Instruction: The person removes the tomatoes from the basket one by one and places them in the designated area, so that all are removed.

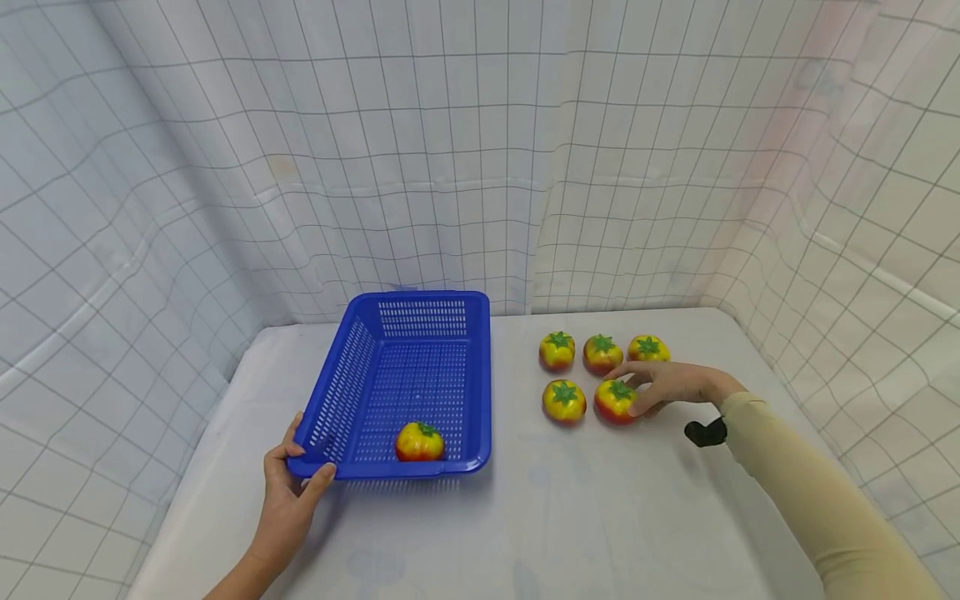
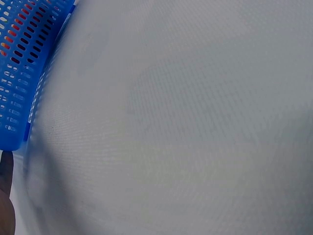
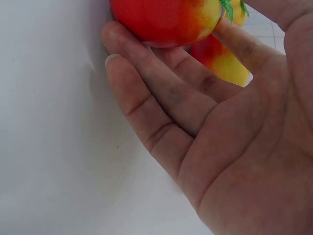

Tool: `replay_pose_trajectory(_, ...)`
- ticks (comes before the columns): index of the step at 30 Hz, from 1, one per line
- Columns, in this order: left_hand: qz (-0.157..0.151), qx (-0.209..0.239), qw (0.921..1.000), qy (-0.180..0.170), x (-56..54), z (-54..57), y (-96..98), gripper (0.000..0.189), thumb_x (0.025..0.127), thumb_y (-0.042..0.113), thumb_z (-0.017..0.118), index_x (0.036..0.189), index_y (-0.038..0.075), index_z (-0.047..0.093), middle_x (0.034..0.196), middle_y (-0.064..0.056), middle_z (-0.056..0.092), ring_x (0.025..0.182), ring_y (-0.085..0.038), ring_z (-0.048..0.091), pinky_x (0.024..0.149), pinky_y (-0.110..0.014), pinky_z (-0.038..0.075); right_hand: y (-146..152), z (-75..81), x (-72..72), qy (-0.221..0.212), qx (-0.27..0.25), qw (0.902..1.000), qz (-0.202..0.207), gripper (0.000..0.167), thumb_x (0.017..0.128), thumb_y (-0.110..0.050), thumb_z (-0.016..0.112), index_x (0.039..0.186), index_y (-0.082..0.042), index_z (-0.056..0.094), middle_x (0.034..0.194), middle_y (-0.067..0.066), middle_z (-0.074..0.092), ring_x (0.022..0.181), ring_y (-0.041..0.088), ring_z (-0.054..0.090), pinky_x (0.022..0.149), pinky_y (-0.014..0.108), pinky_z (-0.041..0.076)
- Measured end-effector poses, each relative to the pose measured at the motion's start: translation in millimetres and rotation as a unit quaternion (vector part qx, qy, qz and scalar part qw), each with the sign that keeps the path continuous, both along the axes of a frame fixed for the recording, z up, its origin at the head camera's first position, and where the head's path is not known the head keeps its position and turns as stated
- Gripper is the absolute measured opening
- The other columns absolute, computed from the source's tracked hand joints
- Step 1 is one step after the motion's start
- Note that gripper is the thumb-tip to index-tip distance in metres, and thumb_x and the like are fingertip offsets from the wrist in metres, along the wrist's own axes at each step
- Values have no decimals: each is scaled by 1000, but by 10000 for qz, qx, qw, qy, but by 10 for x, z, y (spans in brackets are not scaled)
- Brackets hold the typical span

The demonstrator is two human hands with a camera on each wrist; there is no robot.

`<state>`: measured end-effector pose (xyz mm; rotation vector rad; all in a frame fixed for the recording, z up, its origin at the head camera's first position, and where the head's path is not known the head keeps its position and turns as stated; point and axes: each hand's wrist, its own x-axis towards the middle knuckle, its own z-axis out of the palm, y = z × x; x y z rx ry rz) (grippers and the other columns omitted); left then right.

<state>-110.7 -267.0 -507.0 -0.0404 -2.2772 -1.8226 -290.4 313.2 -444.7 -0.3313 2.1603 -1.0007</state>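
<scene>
At the near left corner of a blue plastic basket (image 1: pixel 486 383), my left hand (image 1: pixel 285 492) grips the rim, thumb on the front edge and fingers at the side. One red-and-yellow tomato (image 1: pixel 420 442) with a green top lies inside, near the front wall. To the right, my right hand (image 1: pixel 671 385) holds another tomato (image 1: pixel 617 402) on the table, fingers behind it and thumb at its near right side. From the right wrist, curled fingers (image 3: pixel 142 93) appear against the red underside of that tomato (image 3: pixel 166 19).
Beside the held tomato sits another tomato (image 1: pixel 564 402). Behind them stands a row of three: a left tomato (image 1: pixel 557 351), a middle tomato (image 1: pixel 603 354) and a right tomato (image 1: pixel 648 347). A white cloth covers the table (image 1: pixel 525 533); gridded white curtains (image 1: pixel 637 167) surround it.
</scene>
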Motion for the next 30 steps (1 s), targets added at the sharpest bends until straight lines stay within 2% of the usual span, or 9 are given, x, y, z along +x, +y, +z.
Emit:
replay_pose_trajectory(4,25,-71,10000,-15,-1,7,1,38,107,5,52,122,19,20,172,0,0,133,-5,32,93,-6,41,4,-13,-15,-25,34,10000,-34,67,87,-29,82,145,-26,50,152,18,39,119,24,59,96,38,53)
replay_pose_trajectory(10,93,-156,9998,-36,-4,11,0,38,106,6,53,123,17,21,172,1,1,141,-19,30,94,-6,39,1,-22,-19,-48,60,10000,-45,67,86,-29,82,145,-26,50,152,18,39,119,24,60,96,38,53)
replay_pose_trajectory(18,19,-9,10000,68,-6,1,-10,38,106,4,52,122,17,21,172,-3,1,135,-4,31,93,-6,40,10,-27,-18,31,158,9999,36,69,86,-31,82,146,-28,49,153,17,39,126,25,55,99,38,51)
replay_pose_trajectory(24,-1,2,9999,104,8,23,-6,38,106,3,53,124,14,21,172,1,1,139,-10,30,94,-6,39,13,-20,-13,57,204,9998,43,71,85,-31,83,147,-29,48,155,18,37,131,27,51,100,39,50)
replay_pose_trajectory(30,-26,121,9999,61,1,29,-7,38,106,4,53,123,17,21,172,1,1,140,-13,30,94,-6,40,13,-11,-9,51,241,9997,55,73,85,-31,83,149,-29,47,156,18,37,132,27,49,100,40,50)
